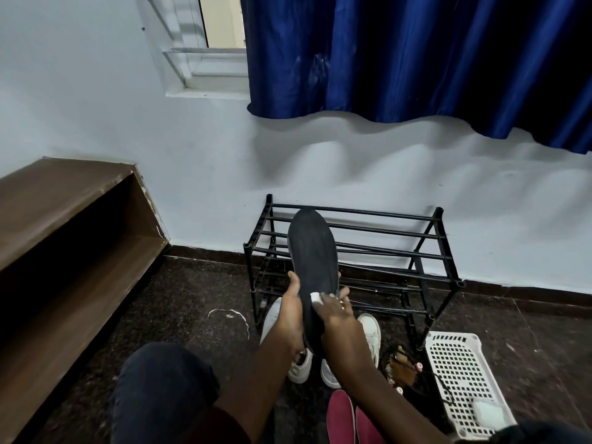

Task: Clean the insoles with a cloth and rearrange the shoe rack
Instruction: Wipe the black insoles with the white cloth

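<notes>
Centre frame, before the shoe rack (460,282): one dark insole (312,251), held upright, toe end up, heel end low between the hands.

Left hand (290,312): grip curled round the insole's left edge, apparently to steady it as a firm backing.

Right hand (334,312): fingers laid fairly flat, grip pressing a small white cloth (315,297) onto the insole's lower half, placed for wiping.

Shoe rack: black, barred, against the wall; top tier bare, probably so it can be rearranged.

Lower centre, on the floor (192,299): white sneakers (371,331) beneath the hands; maroon shoes (341,415) at the bottom edge.

Lower right: white perforated basket (461,373) beside the rack.

Judged step: wiping under way; rack not yet restocked.
</notes>
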`<control>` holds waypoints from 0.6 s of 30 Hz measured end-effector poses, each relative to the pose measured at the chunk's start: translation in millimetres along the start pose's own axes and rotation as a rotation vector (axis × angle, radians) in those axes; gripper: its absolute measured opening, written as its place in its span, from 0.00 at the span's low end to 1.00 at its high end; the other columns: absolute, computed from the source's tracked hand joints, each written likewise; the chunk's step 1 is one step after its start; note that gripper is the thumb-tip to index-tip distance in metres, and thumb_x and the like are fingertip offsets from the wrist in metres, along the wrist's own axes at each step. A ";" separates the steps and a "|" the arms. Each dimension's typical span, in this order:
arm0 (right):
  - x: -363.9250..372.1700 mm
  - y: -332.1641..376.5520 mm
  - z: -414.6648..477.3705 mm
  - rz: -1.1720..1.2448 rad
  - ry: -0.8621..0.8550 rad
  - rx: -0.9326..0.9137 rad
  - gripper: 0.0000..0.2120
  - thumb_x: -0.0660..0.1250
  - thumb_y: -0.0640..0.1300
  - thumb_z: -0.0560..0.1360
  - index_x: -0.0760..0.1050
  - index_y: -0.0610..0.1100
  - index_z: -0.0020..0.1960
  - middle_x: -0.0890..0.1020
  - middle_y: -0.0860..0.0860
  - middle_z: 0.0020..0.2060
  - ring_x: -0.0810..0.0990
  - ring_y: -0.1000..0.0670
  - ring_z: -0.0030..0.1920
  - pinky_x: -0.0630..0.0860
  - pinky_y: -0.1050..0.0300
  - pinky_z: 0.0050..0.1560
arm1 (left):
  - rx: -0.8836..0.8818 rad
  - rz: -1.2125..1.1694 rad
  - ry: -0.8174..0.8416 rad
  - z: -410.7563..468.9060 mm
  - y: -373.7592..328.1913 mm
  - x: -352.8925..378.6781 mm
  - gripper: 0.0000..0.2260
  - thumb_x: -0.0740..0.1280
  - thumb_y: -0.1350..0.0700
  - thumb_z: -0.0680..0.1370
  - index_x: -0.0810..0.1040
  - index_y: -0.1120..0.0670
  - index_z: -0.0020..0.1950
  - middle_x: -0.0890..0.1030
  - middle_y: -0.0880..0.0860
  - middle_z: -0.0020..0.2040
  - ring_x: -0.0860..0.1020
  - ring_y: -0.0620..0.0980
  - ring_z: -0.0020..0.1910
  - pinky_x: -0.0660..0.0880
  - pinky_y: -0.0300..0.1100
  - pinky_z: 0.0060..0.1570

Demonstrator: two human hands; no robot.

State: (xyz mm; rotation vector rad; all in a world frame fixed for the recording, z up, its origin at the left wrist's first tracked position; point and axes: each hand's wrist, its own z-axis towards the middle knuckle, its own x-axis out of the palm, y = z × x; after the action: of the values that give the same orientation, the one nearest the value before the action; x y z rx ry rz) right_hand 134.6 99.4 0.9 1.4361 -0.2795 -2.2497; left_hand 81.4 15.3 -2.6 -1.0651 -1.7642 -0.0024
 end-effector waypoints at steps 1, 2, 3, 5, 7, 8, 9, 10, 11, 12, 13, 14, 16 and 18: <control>-1.5 0.1 -5.8 0.063 0.045 -0.024 0.11 0.66 0.35 0.63 0.79 0.43 0.43 0.82 0.47 0.44 0.82 0.47 0.46 0.75 0.57 0.52 | 0.013 -0.018 0.011 2.1 -1.8 -0.4 0.39 0.50 0.28 0.73 0.76 0.58 0.64 0.77 0.60 0.63 0.80 0.58 0.50 0.77 0.50 0.48; -0.7 -1.4 -12.2 0.104 0.099 -0.053 0.11 0.67 0.35 0.63 0.79 0.44 0.44 0.82 0.48 0.45 0.82 0.48 0.47 0.76 0.60 0.49 | 0.034 -0.034 0.019 3.6 -4.0 -0.7 0.39 0.50 0.28 0.73 0.75 0.57 0.65 0.77 0.58 0.64 0.81 0.57 0.51 0.78 0.49 0.46; -2.1 -2.9 -16.5 0.103 0.144 -0.102 0.10 0.65 0.38 0.65 0.79 0.45 0.45 0.82 0.49 0.46 0.81 0.50 0.49 0.76 0.61 0.49 | 0.048 -0.048 0.024 5.6 -4.6 -1.5 0.39 0.49 0.27 0.73 0.75 0.56 0.66 0.78 0.55 0.63 0.82 0.56 0.52 0.77 0.49 0.46; 1.2 -9.1 -17.0 0.015 0.177 -0.190 0.12 0.60 0.43 0.69 0.79 0.46 0.48 0.82 0.50 0.50 0.80 0.51 0.53 0.73 0.63 0.52 | 0.028 -0.067 0.022 7.5 -2.3 -3.4 0.39 0.49 0.27 0.73 0.76 0.57 0.66 0.79 0.55 0.62 0.81 0.58 0.53 0.76 0.50 0.50; 5.5 -19.8 -1.0 -0.111 0.144 -0.221 0.16 0.56 0.44 0.69 0.81 0.45 0.48 0.82 0.49 0.50 0.81 0.50 0.54 0.75 0.63 0.50 | -0.009 -0.026 0.033 5.6 5.2 -3.6 0.38 0.51 0.30 0.75 0.77 0.60 0.64 0.78 0.59 0.62 0.80 0.60 0.55 0.75 0.51 0.55; 4.0 -22.5 11.5 -0.143 0.103 -0.203 0.15 0.57 0.43 0.69 0.81 0.44 0.46 0.83 0.48 0.48 0.82 0.49 0.52 0.77 0.63 0.43 | -0.017 -0.007 0.029 4.9 8.9 -3.2 0.35 0.52 0.32 0.76 0.80 0.61 0.60 0.80 0.61 0.59 0.81 0.59 0.54 0.76 0.49 0.53; 0.2 -22.8 22.9 -0.160 0.075 -0.149 0.11 0.60 0.42 0.69 0.81 0.44 0.44 0.83 0.46 0.45 0.82 0.48 0.49 0.78 0.61 0.38 | -0.009 -0.007 0.028 5.1 12.5 -4.0 0.33 0.51 0.36 0.78 0.83 0.61 0.55 0.81 0.61 0.55 0.82 0.57 0.51 0.79 0.47 0.49; -4.4 -22.4 34.2 -0.177 0.076 -0.089 0.07 0.64 0.41 0.69 0.80 0.44 0.42 0.83 0.46 0.44 0.82 0.47 0.48 0.77 0.60 0.34 | 0.014 -0.016 0.046 6.3 15.6 -5.1 0.31 0.50 0.39 0.80 0.84 0.62 0.50 0.83 0.61 0.52 0.83 0.56 0.48 0.80 0.46 0.43; -8.9 -22.3 44.8 -0.182 0.096 -0.026 0.03 0.66 0.41 0.70 0.79 0.45 0.41 0.82 0.47 0.43 0.82 0.47 0.47 0.75 0.59 0.33 | 0.032 -0.034 0.057 8.2 17.7 -5.8 0.30 0.50 0.42 0.81 0.84 0.62 0.48 0.83 0.62 0.50 0.84 0.55 0.45 0.81 0.44 0.38; -10.3 -23.9 52.8 -0.178 0.108 0.027 0.03 0.66 0.41 0.71 0.78 0.45 0.40 0.81 0.48 0.42 0.81 0.47 0.46 0.73 0.59 0.33 | 0.035 -0.050 0.063 8.8 18.5 -5.3 0.29 0.49 0.43 0.82 0.84 0.62 0.49 0.83 0.62 0.49 0.84 0.55 0.45 0.81 0.43 0.36; -10.5 -23.8 56.8 -0.162 0.088 0.057 0.04 0.65 0.42 0.71 0.78 0.45 0.40 0.81 0.49 0.41 0.80 0.47 0.44 0.73 0.58 0.33 | 0.031 -0.050 0.065 8.8 18.3 -4.7 0.29 0.49 0.43 0.82 0.83 0.62 0.50 0.83 0.62 0.50 0.83 0.55 0.45 0.81 0.43 0.37; -8.9 -22.9 56.2 -0.125 0.067 0.056 0.06 0.64 0.44 0.71 0.79 0.46 0.40 0.82 0.50 0.40 0.81 0.47 0.43 0.73 0.59 0.32 | 0.028 -0.051 0.072 8.7 15.1 -5.7 0.30 0.50 0.41 0.82 0.83 0.62 0.51 0.82 0.62 0.51 0.83 0.55 0.47 0.81 0.44 0.39; -8.8 -14.5 44.1 -0.017 0.030 -0.006 0.10 0.60 0.45 0.69 0.81 0.47 0.37 0.84 0.51 0.36 0.82 0.49 0.37 0.75 0.61 0.29 | 0.018 -0.030 0.069 8.6 7.2 -6.9 0.33 0.51 0.36 0.79 0.83 0.61 0.53 0.82 0.62 0.53 0.82 0.56 0.51 0.80 0.46 0.47; -8.0 -4.2 21.1 0.100 -0.004 -0.125 0.09 0.60 0.42 0.65 0.79 0.48 0.34 0.83 0.52 0.34 0.81 0.52 0.34 0.74 0.63 0.27 | -0.023 -0.009 0.087 9.5 -2.7 -7.6 0.38 0.52 0.30 0.74 0.79 0.61 0.61 0.80 0.60 0.58 0.80 0.58 0.56 0.77 0.50 0.53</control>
State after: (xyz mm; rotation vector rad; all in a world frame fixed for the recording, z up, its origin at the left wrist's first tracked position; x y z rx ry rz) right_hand 117.4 105.4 14.8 1.3240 -0.2032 -2.1508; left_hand 73.1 13.0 -11.6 -1.0581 -1.6943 -0.0738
